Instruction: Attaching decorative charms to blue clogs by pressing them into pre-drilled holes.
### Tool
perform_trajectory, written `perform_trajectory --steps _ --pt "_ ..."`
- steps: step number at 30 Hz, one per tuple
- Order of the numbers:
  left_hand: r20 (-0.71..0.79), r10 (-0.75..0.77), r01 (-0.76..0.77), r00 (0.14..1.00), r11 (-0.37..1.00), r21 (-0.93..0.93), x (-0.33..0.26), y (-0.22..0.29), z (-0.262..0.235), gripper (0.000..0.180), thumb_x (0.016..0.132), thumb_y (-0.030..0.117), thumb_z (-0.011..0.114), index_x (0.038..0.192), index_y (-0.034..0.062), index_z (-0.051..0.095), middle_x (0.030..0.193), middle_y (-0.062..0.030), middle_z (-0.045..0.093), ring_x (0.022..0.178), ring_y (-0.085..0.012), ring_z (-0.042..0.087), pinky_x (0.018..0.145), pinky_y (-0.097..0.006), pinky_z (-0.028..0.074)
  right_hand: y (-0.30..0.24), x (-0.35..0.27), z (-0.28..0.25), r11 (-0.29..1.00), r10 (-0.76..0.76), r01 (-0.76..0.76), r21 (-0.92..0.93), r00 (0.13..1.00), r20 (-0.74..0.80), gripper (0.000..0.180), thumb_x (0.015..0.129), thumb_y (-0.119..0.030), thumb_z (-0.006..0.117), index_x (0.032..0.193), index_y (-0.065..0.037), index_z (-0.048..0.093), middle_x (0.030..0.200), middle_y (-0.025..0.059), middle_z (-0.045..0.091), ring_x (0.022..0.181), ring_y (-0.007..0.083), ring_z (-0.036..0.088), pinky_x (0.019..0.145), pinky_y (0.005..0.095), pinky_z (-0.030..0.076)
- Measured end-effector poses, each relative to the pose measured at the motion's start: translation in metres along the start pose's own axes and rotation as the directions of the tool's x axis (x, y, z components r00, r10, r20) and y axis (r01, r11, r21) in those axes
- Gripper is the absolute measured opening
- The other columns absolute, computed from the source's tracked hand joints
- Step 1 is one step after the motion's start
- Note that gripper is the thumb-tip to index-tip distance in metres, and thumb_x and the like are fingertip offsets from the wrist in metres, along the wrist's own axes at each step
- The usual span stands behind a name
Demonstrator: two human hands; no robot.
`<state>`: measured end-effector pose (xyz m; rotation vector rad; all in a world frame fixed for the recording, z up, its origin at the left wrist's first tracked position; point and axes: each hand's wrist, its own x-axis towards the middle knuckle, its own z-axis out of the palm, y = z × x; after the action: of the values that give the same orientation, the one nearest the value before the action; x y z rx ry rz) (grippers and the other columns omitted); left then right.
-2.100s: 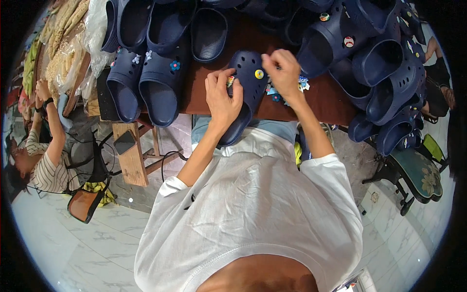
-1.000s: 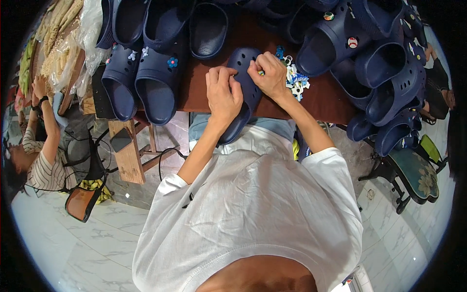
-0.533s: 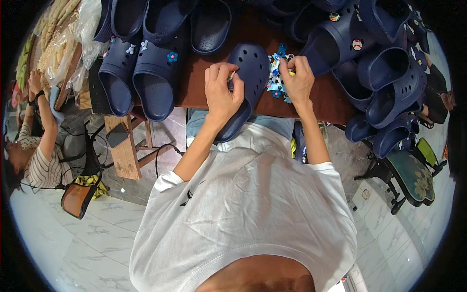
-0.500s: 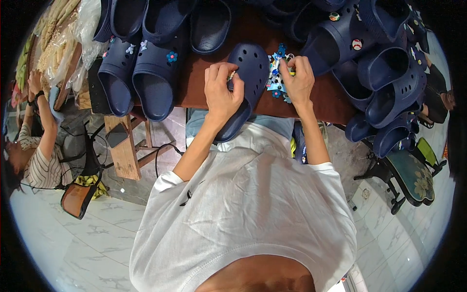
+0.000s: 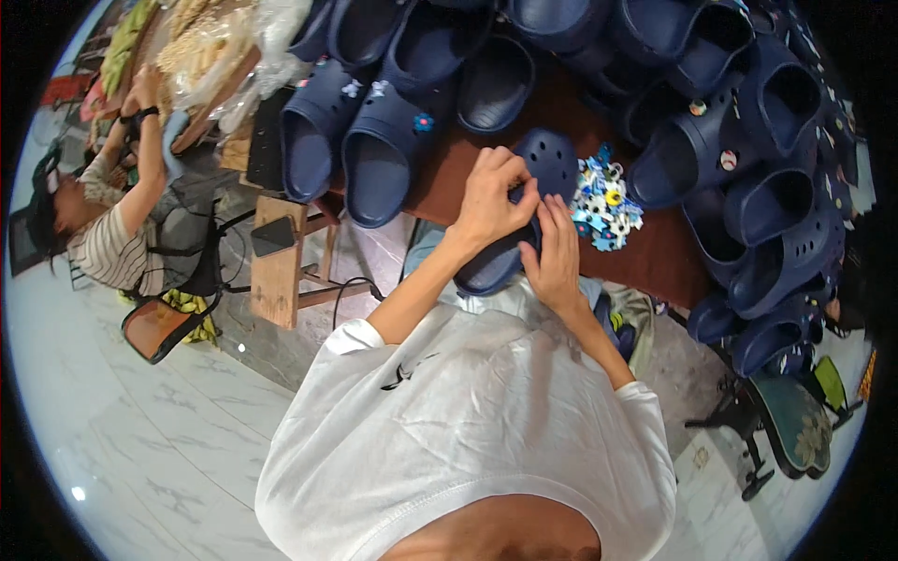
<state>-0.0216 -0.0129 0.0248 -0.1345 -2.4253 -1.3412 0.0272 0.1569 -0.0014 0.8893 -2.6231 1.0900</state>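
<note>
A navy clog with holes in its toe lies at the near edge of the brown table. My left hand grips its upper from the left, fingers curled over the top. From below, my right hand presses against the same clog, fingers on its side. Just right of the clog sits a small heap of colourful shoe charms. I cannot see whether either hand pinches a charm.
Several more navy clogs cover the table's far side and right end, some with charms fitted. A wooden stool with a phone stands at the left. A person in a striped top sits further left. A chair is at the lower right.
My right hand left the charm heap and came back down onto the clog beside my left hand. The clog has stayed at the table's edge.
</note>
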Motion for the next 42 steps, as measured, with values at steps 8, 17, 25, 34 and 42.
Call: perform_trajectory --steps 8,17,25,34,42 --pt "0.058 -0.055 0.054 0.997 0.998 0.015 0.007 -0.004 0.003 0.028 0.074 0.012 0.072 0.064 0.0055 0.047 0.073 -0.0096 0.047 0.073 -0.0291 0.048 0.062 -0.040 0.039 0.008 -0.005 0.025 0.999 -0.017 0.011 -0.040 0.988 -0.155 0.056 0.095 -0.018 0.052 0.144 0.006 0.041 0.147 0.0247 0.044 0.138 0.0436 0.040 0.114 0.0529 0.030" --pt "-0.089 -0.040 0.033 0.995 0.996 -0.078 -0.005 -0.014 0.004 0.017 0.073 0.002 0.070 0.075 0.0041 0.053 0.074 -0.0103 0.050 0.075 -0.0297 0.053 0.068 -0.040 0.044 -0.002 -0.007 0.027 1.000 0.022 -0.023 -0.003 0.982 -0.185 0.056 0.094 -0.017 0.051 0.145 0.005 0.042 0.146 0.0251 0.043 0.138 0.0433 0.040 0.114 0.0521 0.030" --pt "-0.236 -0.140 0.105 0.962 0.982 -0.156 -0.008 0.002 -0.001 0.011 0.083 -0.005 0.066 0.090 0.0027 0.063 0.089 -0.0089 0.060 0.073 -0.0183 0.059 0.062 -0.029 0.046 -0.008 -0.004 0.010 0.996 0.084 -0.081 0.035 0.991 -0.108 0.061 0.090 -0.015 0.063 0.145 0.001 0.042 0.146 0.0237 0.043 0.138 0.0409 0.040 0.115 0.0505 0.030" --pt "0.472 -0.294 0.556 0.831 0.411 -0.722 -0.025 0.062 0.014 0.026 0.101 0.004 0.056 0.126 -0.0028 0.053 0.118 -0.0112 0.062 0.115 -0.0194 0.063 0.096 -0.031 0.054 -0.015 -0.011 -0.055 0.982 0.184 -0.163 0.091 0.932 -0.311 0.058 0.083 -0.018 0.079 0.133 -0.001 0.055 0.130 0.0182 0.055 0.118 0.0356 0.055 0.100 0.0434 0.046" --pt "0.705 -0.386 0.734 0.595 -0.098 -0.672 -0.033 0.066 0.032 0.027 0.104 0.007 0.047 0.130 -0.0012 0.050 0.123 -0.0127 0.059 0.114 -0.0178 0.061 0.097 -0.030 0.053 -0.014 -0.020 -0.064 0.992 0.095 -0.113 -0.054 0.958 -0.269 0.043 0.079 -0.015 0.080 0.119 -0.007 0.066 0.120 0.0108 0.060 0.116 0.0335 0.056 0.099 0.0451 0.046"
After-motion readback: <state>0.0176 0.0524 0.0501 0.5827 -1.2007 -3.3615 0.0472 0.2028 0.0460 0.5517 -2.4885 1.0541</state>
